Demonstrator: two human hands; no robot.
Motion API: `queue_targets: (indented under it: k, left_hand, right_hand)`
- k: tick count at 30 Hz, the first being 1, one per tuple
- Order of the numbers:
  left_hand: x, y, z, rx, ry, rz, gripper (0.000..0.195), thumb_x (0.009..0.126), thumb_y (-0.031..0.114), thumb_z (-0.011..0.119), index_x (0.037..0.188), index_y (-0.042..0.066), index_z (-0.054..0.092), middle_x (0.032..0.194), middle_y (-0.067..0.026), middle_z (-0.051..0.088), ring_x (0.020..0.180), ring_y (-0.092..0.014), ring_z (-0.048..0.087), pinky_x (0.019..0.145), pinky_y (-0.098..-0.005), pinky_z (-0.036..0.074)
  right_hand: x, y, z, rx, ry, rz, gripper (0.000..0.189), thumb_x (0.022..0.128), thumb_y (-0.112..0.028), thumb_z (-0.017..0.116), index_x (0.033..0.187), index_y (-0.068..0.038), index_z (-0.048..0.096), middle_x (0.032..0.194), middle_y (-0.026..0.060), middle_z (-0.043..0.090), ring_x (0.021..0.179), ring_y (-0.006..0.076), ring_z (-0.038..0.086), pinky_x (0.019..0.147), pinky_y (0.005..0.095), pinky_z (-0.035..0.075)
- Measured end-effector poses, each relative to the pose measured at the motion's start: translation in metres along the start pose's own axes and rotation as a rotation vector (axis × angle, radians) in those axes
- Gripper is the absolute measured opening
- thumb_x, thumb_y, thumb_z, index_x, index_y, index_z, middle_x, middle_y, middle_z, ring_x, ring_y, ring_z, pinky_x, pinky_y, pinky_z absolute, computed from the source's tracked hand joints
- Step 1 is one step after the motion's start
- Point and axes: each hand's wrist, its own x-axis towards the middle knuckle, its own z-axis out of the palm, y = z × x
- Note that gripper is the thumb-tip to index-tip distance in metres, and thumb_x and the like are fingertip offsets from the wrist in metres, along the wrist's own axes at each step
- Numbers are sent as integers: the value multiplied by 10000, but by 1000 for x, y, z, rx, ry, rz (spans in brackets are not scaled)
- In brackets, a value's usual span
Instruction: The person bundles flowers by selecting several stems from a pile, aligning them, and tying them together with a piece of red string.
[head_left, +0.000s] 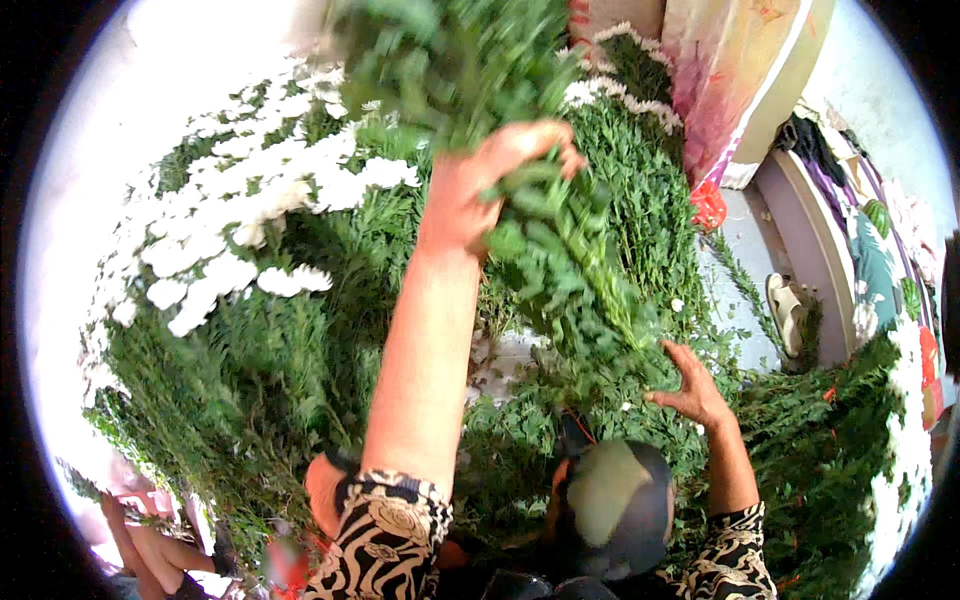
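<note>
My left hand (517, 169), stretched out ahead, grips a thick bunch of leafy green stems (592, 262). The upper foliage of this bunch is blurred and runs past the top edge of the view. Its lower stems slant down toward my right hand (694, 386). That hand has its thumb and fingers spread, just beside the lower end of the bunch; nothing is held in it. White chrysanthemum blooms (202, 247) on leafy stems are heaped to the left of my left forearm. More cut greenery (645, 202) lies upright beyond the bunch.
On the right floor lie a red plastic bag (709, 206), a loose stem (739, 274) and a beige slipper (784, 313). A bed (814, 247) with cloths and watermelons stands beyond. Flower stems (817, 442) pile at lower right. Another person's legs (161, 551) show at lower left.
</note>
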Motion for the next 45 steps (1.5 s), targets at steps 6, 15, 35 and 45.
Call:
queue_targets:
  k: [6, 15, 35, 45]
  left_hand:
    - [36, 193, 138, 548, -299, 219, 289, 976, 211, 638, 1135, -11, 730, 1061, -150, 750, 940, -191, 723, 869, -355, 573]
    - [4, 252, 217, 1155, -938, 281, 366, 899, 260, 589, 1164, 25, 683, 1109, -150, 706, 998, -227, 661, 853, -368, 537]
    - [-261, 170, 92, 1257, -263, -726, 1348, 606, 483, 930, 1578, -37, 157, 1559, -276, 375, 1484, -389, 333, 1234, -476, 263]
    - [-295, 112, 124, 1692, -171, -252, 688, 639, 136, 861, 1219, 6, 515, 1093, -176, 647, 964, -364, 682, 785, -432, 569]
  right_hand:
    - [-64, -159, -149, -336, 966, -537, 827, 720, -74, 829, 1476, -46, 494, 1381, 206, 585, 1227, 391, 588, 1053, 463, 465]
    - [-160, -309, -250, -962, 1223, -956, 669, 834, -17, 685, 1445, -98, 426, 1483, 188, 522, 1338, 333, 546, 1173, 529, 319]
    - [-112, -219, -55, -781, 182, -891, 420, 871, -126, 565, 1281, -37, 577, 909, 58, 594, 916, 227, 590, 859, 372, 442]
    - [-110, -221, -83, -730, 355, -875, 566, 815, -37, 604, 1373, -48, 511, 1000, 87, 593, 980, 265, 581, 911, 433, 438]
